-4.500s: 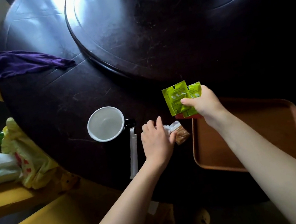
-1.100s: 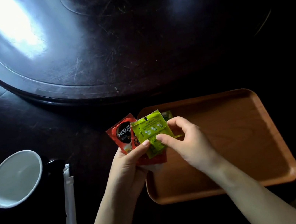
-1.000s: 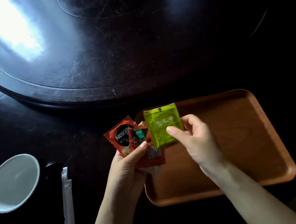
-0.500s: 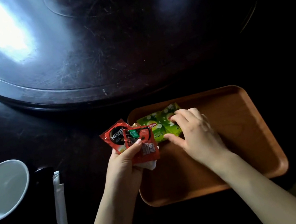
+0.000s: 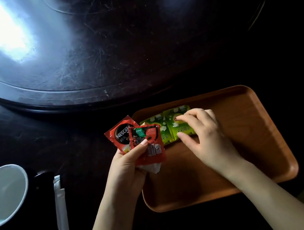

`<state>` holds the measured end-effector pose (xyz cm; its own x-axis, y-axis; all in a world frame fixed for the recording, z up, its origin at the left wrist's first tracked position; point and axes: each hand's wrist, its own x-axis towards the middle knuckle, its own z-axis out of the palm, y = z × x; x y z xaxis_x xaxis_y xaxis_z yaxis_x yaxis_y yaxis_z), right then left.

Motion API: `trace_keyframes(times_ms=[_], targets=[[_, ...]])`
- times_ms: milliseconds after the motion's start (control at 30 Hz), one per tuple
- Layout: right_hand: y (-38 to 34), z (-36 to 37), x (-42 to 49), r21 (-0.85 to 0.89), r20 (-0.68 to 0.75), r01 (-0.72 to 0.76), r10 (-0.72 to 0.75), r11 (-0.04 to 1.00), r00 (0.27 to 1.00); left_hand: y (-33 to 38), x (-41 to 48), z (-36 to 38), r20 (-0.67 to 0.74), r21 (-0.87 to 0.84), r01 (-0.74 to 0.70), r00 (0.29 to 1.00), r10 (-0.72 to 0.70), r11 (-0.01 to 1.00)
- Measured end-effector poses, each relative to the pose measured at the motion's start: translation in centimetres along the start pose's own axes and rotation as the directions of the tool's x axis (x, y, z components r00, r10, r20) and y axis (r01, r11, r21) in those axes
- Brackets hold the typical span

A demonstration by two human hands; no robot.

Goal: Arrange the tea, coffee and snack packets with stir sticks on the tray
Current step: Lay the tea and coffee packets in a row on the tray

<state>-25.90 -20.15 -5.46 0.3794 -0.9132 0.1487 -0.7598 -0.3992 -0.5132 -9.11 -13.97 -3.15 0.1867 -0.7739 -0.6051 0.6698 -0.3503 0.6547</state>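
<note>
Two green tea packets point(image 5: 176, 125) lie side by side in the far left corner of the wooden tray point(image 5: 254, 138). My right hand point(image 5: 203, 132) rests on the right one, fingertips spread on its edges. My left hand point(image 5: 129, 164) holds two red Nescafe coffee packets point(image 5: 141, 142) fanned out over the tray's left rim, with a white-edged packet point(image 5: 152, 168) tucked beneath them. A paper-wrapped stir stick point(image 5: 61, 220) lies on the dark table to the left.
A white-lined mug point(image 5: 0, 195) with a dark outside stands at the left edge, right beside the stir stick. A large dark turntable point(image 5: 96, 44) fills the table behind the tray. The tray's right and near parts are bare.
My right hand carried the green tea packets from my left hand's stack down onto the tray and now presses on them. My left hand keeps the red packets.
</note>
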Motion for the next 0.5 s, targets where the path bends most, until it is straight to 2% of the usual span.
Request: trace_keyframes(times_ms=[67, 133, 200, 333, 400, 500], targets=[[-1.4, -1.0, 0.1, 0.280, 0.022, -0.076, 0.072, 0.957, 0.997, -0.1, -0.2, 0.4, 0.029, 0.017, 0.006, 1.000, -0.006, 1.000], [-2.6, -1.5, 0.0, 0.482, 0.183, -0.223, 0.151, 0.847, 0.971, -0.4, -0.6, 1.0, 0.087, 0.029, 0.031, 0.996, -0.033, 0.999], [-3.0, -1.4, -0.3, 0.473, 0.289, -0.304, 0.180, 0.827, 0.940, -0.6, -1.0, 1.6, 0.153, 0.037, 0.067, 0.986, -0.072, 0.997], [-2.4, -1.2, -1.1, 0.551, 0.261, -0.393, 0.295, 0.736, 0.919, -0.6, -1.8, 1.7, 0.248, 0.011, 0.111, 0.963, -0.110, 0.994], [-1.9, -1.4, -1.5, 0.616, 0.268, -0.430, 0.337, 0.661, 0.902, -0.7, -2.0, 1.5, 0.206, 0.018, 0.096, 0.974, -0.098, 0.995], [-1.1, -2.3, -1.8, 0.745, 0.292, -0.464, 0.391, 0.479, 0.873, -1.0, -2.1, 1.4, 0.109, 0.047, 0.045, 0.993, -0.050, 0.998]])
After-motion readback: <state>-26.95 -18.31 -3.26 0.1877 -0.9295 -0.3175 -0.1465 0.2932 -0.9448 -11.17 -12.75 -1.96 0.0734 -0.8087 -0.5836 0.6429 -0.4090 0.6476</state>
